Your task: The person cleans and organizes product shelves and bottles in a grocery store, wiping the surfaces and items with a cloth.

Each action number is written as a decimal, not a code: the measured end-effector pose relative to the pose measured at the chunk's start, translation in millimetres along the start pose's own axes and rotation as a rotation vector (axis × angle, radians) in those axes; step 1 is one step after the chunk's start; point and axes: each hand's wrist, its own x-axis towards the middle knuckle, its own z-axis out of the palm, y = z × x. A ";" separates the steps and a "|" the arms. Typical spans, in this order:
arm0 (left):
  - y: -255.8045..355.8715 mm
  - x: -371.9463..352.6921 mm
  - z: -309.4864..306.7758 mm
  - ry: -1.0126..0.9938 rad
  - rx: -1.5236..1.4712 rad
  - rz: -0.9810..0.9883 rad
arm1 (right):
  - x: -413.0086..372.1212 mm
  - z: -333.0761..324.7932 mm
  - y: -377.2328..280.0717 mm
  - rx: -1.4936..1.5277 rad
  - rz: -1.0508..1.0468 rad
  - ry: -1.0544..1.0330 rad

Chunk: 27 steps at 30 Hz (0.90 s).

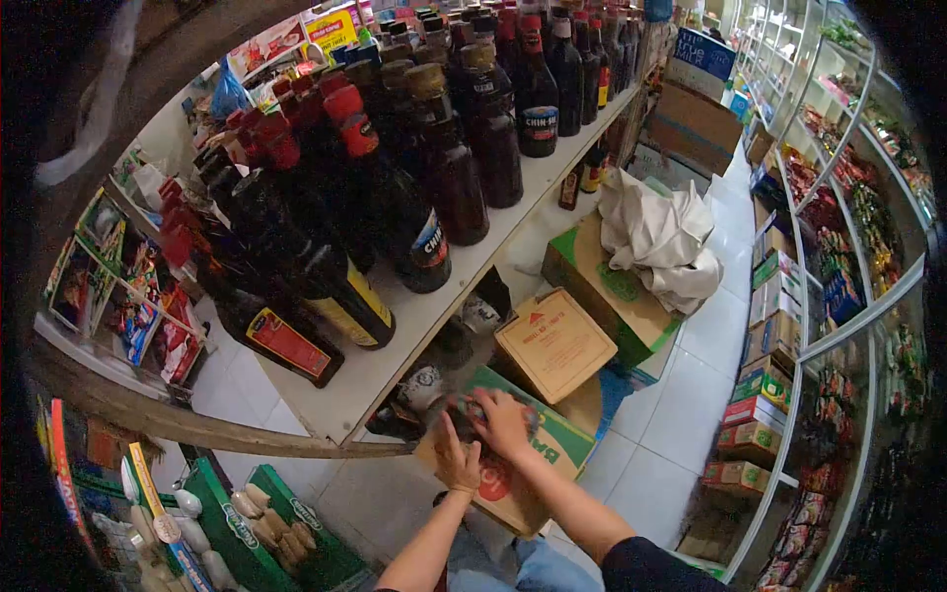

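Note:
Both my hands are low at the centre, over a brown and green carton (562,444) with a red round mark. My left hand (456,462) has its fingers spread at the carton's left side, beside a dark, blurred item. My right hand (501,422) lies on a dark item (523,412) at the carton's top, its fingers bent; what they hold is too blurred to make out. Just behind sits a small tan box (557,345). Clear, plastic-looking items (422,385) are under the shelf edge, left of my hands.
A white shelf (493,235) crowded with dark sauce bottles (422,232) stands above and left of my hands. A green-sided carton (602,281) carries a crumpled pale cloth (656,232). Glass-fronted shelves (838,335) line the right, with stacked boxes (755,434) by them. Green trays (237,528) sit lower left.

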 end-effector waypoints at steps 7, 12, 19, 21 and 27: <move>7.5 -1.1 -2.4 -0.049 0.049 -0.052 | -88.3 -76.3 8.8 -0.194 0.218 -0.071; 4.6 0.7 2.3 -0.009 0.072 0.110 | -36.1 -28.7 0.1 -0.280 0.146 0.004; 11.4 2.8 1.7 -0.052 0.073 0.094 | 43.1 37.2 -10.1 -0.293 0.005 0.070; 10.9 2.3 0.8 -0.063 0.136 0.088 | 39.8 26.0 -12.8 -0.192 0.020 0.079; 4.0 1.6 1.8 -0.086 0.175 0.112 | -34.8 -40.8 7.3 -0.218 0.164 -0.001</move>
